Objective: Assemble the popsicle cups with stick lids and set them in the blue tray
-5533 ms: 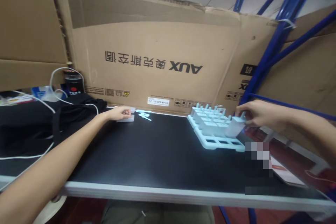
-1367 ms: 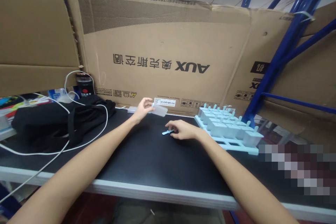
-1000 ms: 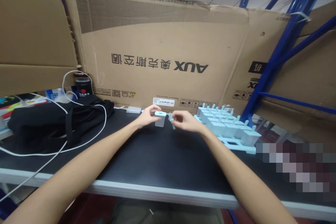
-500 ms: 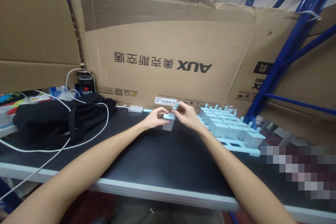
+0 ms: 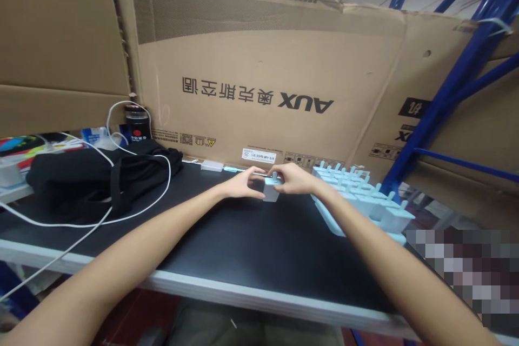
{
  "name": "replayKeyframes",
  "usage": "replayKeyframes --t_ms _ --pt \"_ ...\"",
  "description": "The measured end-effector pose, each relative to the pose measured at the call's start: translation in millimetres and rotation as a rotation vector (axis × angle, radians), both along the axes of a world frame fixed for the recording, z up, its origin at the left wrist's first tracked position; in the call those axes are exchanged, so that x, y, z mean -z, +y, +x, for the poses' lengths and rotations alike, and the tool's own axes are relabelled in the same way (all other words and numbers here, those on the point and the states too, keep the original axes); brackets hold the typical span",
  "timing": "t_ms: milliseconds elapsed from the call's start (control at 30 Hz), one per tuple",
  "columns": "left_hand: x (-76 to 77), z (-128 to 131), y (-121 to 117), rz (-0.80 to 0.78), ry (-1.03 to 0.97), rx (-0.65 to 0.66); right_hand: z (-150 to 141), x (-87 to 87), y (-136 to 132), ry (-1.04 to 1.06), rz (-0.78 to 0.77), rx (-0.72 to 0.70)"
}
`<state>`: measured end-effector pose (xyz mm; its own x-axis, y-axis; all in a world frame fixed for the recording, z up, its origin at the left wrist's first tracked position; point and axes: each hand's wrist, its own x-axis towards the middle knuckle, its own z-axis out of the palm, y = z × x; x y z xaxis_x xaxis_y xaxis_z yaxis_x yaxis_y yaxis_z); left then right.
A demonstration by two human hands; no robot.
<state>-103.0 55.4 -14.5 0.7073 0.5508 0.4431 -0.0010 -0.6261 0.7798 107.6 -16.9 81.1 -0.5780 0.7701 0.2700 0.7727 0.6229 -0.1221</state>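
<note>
A single popsicle mold [image 5: 270,193], a small translucent cup with a light-blue lid and stick, stands upright between my hands over the black tabletop. My left hand [image 5: 242,183] curves round its left side, thumb at the near edge and fingertips at the far side of the lid. From the right, my right hand [image 5: 295,178] grips it with thumb and bent fingers near the lid. The stick now points up with no fingers pinching it. To the right, partly behind my right forearm, is a light-blue rack of popsicle molds [image 5: 357,194] with several sticks upright.
A black cloth bag [image 5: 85,178] and a white cable [image 5: 162,194] lie on the left of the table [image 5: 243,248]. A dark jar [image 5: 138,123] stands behind them. A cardboard panel [image 5: 243,54] closes the back; blue shelf posts [image 5: 438,97] rise at right.
My right hand has gone from the upper stick area down to the mold's right side. The blue stick piece has lowered onto the cup. The view has shifted slightly.
</note>
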Motion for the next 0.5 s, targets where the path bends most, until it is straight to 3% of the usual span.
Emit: replayKeyframes --t_ms 67,133,233,300,367,500 --pt "-1.4 -15.4 12.2 0.176 0.103 -0.154 19.4 -24.8 -11.4 -0.093 -0.034 -0.002" --pt "-0.9 -36.5 28.8 0.367 0.187 -0.429 51.5 -52.3 -28.9 -0.153 -0.074 0.028" --pt "5.4 -72.5 51.9 0.482 0.334 -0.761 113.6 -82.5 -59.4 -0.211 -0.145 0.154" --pt "11.3 -93.7 60.1 0.443 0.457 -0.944 151.2 -87.1 -76.9 -0.289 -0.2 0.282" --pt "15.8 -108.6 62.6 0.348 0.586 -1.074 176.5 -80.4 -89.1 -0.363 -0.244 0.404" --pt "16.3 -118.7 62.8 0.171 0.726 -1.16 190.6 -60.4 -98.2 -0.417 -0.249 0.51"
